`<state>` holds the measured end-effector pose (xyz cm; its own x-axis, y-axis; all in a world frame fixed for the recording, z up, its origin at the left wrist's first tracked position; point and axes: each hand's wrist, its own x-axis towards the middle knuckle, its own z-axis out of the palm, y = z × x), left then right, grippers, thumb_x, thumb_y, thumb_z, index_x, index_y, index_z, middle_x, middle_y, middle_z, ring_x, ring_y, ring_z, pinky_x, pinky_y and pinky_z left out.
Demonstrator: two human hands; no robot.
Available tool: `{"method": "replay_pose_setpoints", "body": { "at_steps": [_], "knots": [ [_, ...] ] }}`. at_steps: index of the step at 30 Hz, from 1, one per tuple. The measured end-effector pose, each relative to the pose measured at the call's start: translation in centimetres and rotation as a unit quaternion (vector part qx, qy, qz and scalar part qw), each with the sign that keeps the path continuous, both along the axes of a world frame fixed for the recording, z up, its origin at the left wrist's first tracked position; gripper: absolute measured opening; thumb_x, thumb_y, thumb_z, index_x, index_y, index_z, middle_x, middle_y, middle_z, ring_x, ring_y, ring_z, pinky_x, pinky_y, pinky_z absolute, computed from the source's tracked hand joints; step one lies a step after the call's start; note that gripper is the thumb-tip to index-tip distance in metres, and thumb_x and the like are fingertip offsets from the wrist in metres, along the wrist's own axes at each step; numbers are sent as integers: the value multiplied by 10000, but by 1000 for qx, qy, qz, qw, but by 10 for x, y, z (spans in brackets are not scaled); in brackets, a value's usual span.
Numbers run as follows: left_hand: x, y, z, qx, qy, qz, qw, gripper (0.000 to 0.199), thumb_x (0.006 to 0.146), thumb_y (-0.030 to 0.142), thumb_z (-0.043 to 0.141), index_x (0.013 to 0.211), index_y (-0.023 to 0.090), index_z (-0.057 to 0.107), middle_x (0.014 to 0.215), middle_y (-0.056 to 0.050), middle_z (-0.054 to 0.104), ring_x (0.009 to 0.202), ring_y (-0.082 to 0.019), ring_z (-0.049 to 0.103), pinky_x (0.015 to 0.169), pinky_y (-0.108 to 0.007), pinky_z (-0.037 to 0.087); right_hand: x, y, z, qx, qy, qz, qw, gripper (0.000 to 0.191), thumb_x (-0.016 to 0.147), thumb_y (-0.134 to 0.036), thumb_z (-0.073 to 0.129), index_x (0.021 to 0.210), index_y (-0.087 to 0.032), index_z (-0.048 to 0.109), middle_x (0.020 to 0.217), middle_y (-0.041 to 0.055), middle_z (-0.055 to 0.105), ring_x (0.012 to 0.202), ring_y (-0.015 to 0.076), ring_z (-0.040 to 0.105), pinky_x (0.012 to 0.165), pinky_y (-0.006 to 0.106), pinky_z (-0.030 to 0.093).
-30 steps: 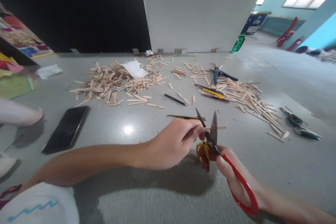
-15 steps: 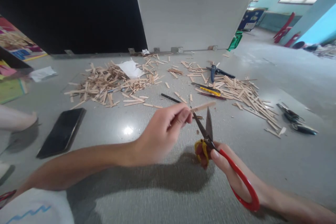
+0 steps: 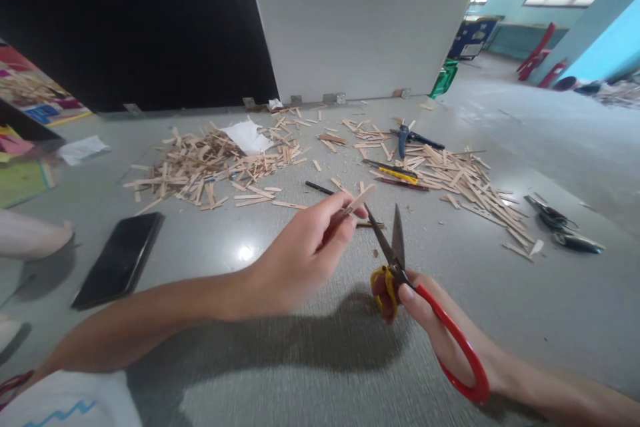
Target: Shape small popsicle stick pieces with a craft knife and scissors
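My left hand (image 3: 307, 250) pinches a wooden stick (image 3: 361, 199) between thumb and fingers. The stick's free end points up and right, just left of the scissor tips. In my right hand (image 3: 425, 307) are scissors (image 3: 399, 271) with a red and a yellow handle, their blades spread apart with nothing between them. Beyond my hands lie a black pen (image 3: 319, 187), a yellow cutter (image 3: 399, 175) and a dark red pen (image 3: 404, 184). Blue-handled pliers (image 3: 404, 140) rest on wooden sticks.
A heap of wood pieces (image 3: 187, 163) with white paper (image 3: 247, 136) lies at left, a stick pile (image 3: 470, 180) at right. A phone (image 3: 119, 259) is left of my arm, near a person's foot (image 3: 37, 235). More tools (image 3: 563, 225) lie far right.
My left hand has turned the stick more upright and drawn it left, away from the scissor blades. The scissors have stayed almost in place, still spread.
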<state>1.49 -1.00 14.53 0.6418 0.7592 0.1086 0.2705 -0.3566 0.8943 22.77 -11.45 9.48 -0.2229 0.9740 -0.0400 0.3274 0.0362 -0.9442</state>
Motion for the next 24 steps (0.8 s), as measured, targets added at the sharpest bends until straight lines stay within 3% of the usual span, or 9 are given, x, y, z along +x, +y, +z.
{"method": "replay_pose_setpoints", "body": {
  "at_steps": [7,12,20,24],
  "knots": [
    [2,-2,3,25,35,-29,999,256,1107,343,441,983,176,590,676,73,487,567,-96,407,547,-237,328,0,0,-2,-2,10,6,1000,615,1083,-732,361,767,-236,542,774,36,597,699,188,515,657,317,450],
    [1,-3,3,28,54,-37,997,346,1128,396,387,1048,161,629,654,74,454,559,-105,396,539,-252,310,0,1,-2,7,10,5,1000,612,1090,-719,362,785,-232,572,791,45,622,722,197,546,687,325,469],
    [1,-5,2,-37,51,-64,996,389,1130,413,340,1144,160,635,620,79,360,522,-118,333,509,-259,292,1,0,-4,0,4,6,1000,592,1095,-703,365,822,-225,583,795,49,624,717,191,537,672,320,477],
    [-1,-5,-2,-131,-17,-68,989,267,1132,375,345,1309,229,481,690,78,378,544,-122,320,512,-242,316,2,-1,-6,-3,4,9,1000,605,1089,-714,362,816,-220,579,813,60,622,751,201,552,683,324,496]
  ]
}}
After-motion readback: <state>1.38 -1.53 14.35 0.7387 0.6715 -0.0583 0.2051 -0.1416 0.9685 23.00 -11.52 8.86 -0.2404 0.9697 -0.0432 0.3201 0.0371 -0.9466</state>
